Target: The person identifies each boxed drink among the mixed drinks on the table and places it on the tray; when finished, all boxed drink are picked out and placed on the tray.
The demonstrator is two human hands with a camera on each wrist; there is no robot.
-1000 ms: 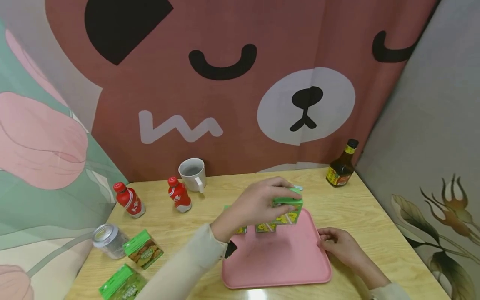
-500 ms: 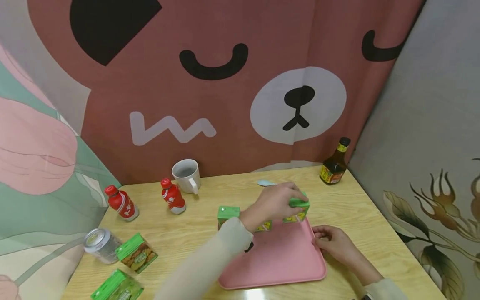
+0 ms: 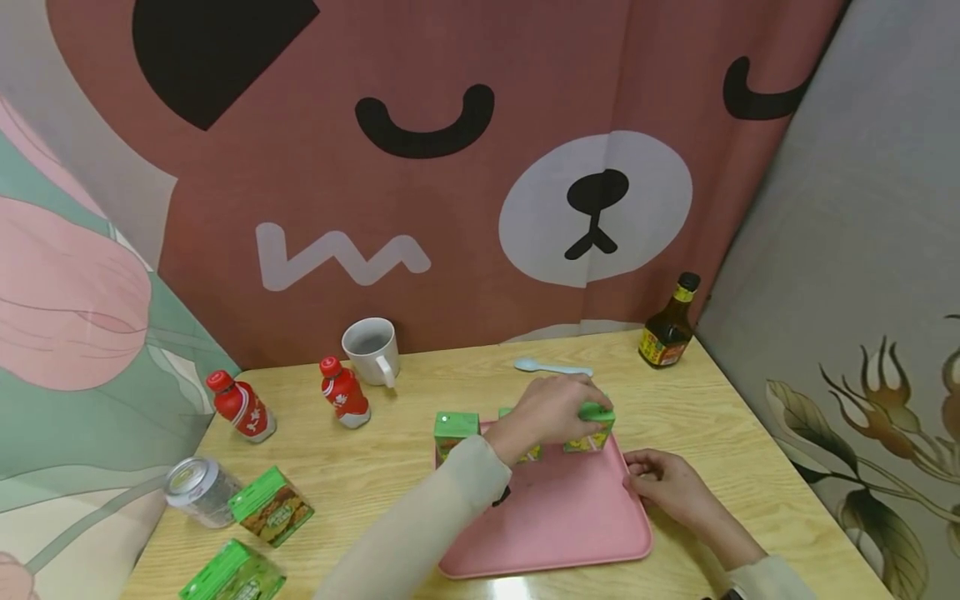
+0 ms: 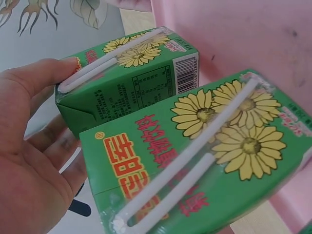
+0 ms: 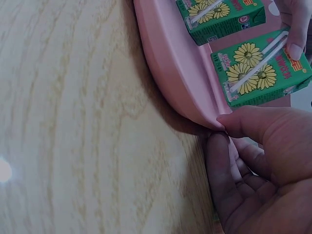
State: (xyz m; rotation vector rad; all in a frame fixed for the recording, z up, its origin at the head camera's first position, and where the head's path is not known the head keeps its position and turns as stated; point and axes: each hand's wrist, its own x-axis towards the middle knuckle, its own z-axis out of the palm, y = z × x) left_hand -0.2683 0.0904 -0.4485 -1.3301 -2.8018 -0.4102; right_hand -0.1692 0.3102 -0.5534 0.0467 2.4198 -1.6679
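Note:
My left hand grips a green drink carton at the back right corner of the pink tray. In the left wrist view, the thumb lies on the end of this carton, which has yellow flowers and a white straw. A matching carton stands beside it, mostly behind my hand in the head view. Another green-topped carton stands at the tray's back left corner, its front partly hidden by the sleeve. My right hand pinches the tray's right rim between thumb and fingers.
Left of the tray are two green-topped cartons, a silver can and two red-capped bottles. A white mug, a pale blue spoon and a dark sauce bottle line the back, before a curtain.
My left hand has brought the carton right and down to the tray's back right corner. The spoon behind it has come into view. My right hand keeps its hold on the rim.

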